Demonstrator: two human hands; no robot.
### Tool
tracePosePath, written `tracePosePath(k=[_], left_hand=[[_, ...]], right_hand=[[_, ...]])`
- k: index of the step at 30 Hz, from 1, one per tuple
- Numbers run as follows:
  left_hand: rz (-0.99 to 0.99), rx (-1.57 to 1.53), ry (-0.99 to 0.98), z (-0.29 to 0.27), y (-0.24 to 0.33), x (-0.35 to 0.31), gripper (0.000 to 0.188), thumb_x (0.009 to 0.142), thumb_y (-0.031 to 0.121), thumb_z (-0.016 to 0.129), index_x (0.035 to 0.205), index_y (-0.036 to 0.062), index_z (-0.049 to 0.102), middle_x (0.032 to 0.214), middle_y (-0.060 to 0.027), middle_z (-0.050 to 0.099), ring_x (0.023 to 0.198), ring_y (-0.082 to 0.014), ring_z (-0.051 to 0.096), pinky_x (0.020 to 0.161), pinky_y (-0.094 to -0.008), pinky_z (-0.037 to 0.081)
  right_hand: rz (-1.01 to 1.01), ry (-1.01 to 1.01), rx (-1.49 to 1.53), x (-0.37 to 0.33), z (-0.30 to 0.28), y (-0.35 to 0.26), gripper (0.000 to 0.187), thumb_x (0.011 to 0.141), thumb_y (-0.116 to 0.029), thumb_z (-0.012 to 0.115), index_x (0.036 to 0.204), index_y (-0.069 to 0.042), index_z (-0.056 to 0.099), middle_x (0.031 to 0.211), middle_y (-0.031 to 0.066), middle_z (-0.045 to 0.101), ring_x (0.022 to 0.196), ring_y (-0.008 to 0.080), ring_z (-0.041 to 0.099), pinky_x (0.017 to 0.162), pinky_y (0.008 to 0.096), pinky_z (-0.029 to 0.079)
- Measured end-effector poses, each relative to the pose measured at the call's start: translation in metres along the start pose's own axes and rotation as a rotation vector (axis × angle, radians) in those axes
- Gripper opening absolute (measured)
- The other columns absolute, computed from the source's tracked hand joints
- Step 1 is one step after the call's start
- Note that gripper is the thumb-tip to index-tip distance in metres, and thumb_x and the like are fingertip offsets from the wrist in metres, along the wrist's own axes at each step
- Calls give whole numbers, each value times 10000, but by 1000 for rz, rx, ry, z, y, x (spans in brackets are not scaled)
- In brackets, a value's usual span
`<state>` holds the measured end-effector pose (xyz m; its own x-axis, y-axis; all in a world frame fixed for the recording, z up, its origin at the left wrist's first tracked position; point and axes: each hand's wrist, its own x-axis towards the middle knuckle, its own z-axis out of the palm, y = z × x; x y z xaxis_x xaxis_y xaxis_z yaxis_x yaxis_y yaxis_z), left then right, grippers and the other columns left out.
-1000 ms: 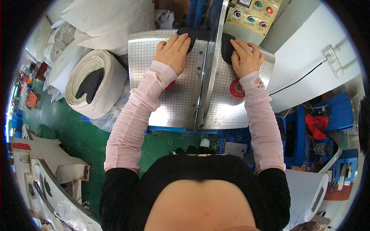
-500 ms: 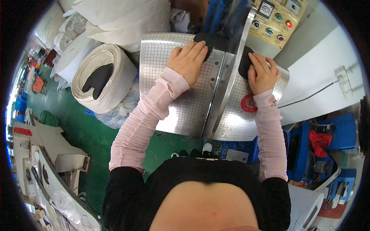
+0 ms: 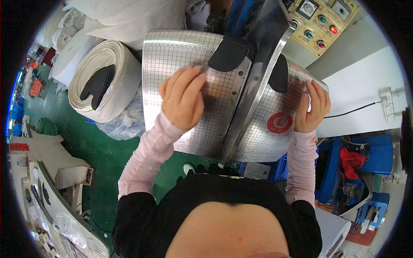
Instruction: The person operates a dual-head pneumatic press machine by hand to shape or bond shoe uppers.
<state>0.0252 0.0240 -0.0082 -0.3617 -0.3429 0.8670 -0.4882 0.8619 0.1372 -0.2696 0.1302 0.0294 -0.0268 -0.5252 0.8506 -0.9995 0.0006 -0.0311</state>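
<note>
Two metal plates printed with a grid, a left plate [image 3: 193,137] and a right plate [image 3: 254,144], flank the upright metal bar [image 3: 262,77] of a machine. One black flat piece [image 3: 228,56] with a rounded end lies on the left plate against the bar. Another black piece [image 3: 279,75] rests on the right plate, partly hidden by the bar. My left hand [image 3: 183,101] is over the left plate, empty, its fingers loosely bent and apart from the piece. Over the outer edge of the right plate is my right hand [image 3: 313,107], open and empty, thumb spread from the fingers.
A control panel [image 3: 320,23] with knobs and a lit red button stands behind the right plate. At left, a white material roll [image 3: 122,86] carries stacked black pieces [image 3: 98,86]. More white rolls [image 3: 129,17] stand behind. Blue machinery [image 3: 378,155] is at right.
Both hands have let go of the black pieces. My left hand has drawn back toward me and left; my right hand has moved right and nearer. The view has shifted slightly.
</note>
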Motion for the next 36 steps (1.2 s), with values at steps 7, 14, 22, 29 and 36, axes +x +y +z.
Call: tracePosePath(k=[7, 14, 22, 29, 36], left_hand=[[-298, -161, 32, -19, 24, -52, 403, 706, -55, 551, 1107, -31, 526, 1139, -178, 517, 1045, -324, 484, 914, -381, 373], [-444, -192, 19, -27, 35, -82, 366, 748, -39, 528, 1113, -46, 503, 1104, -195, 510, 1018, -321, 495, 897, -378, 389], [-446, -223, 15, -36, 46, -87, 346, 739, -49, 528, 1084, -43, 517, 1071, -189, 522, 969, -320, 512, 859, -374, 407], [-416, -328, -38, -48, 55, -99, 340, 719, -62, 536, 1058, -35, 537, 1047, -182, 529, 948, -317, 512, 838, -362, 415], [-366, -483, -94, -51, 49, -115, 338, 692, -55, 557, 1028, -34, 545, 1037, -179, 534, 941, -314, 517, 830, -363, 418]], right_hand=[[119, -29, -12, -29, -9, 5, 259, 802, -100, 567, 1046, -108, 654, 1128, 49, 595, 1079, 253, 473, 958, 372, 296], [190, -6, 36, -46, -11, 1, 240, 792, -96, 574, 1015, -108, 662, 1087, 40, 621, 1047, 250, 500, 955, 367, 300], [209, -13, 25, -53, -13, -12, 246, 775, -99, 584, 1004, -131, 667, 1066, 22, 628, 1047, 242, 495, 949, 367, 288], [214, -22, 6, -63, -21, -29, 241, 770, -113, 603, 997, -156, 669, 1058, -3, 629, 1036, 229, 493, 933, 359, 291], [224, -28, 6, -70, -30, -52, 238, 760, -90, 620, 986, -149, 667, 1046, 8, 633, 1008, 227, 516, 917, 356, 323]])
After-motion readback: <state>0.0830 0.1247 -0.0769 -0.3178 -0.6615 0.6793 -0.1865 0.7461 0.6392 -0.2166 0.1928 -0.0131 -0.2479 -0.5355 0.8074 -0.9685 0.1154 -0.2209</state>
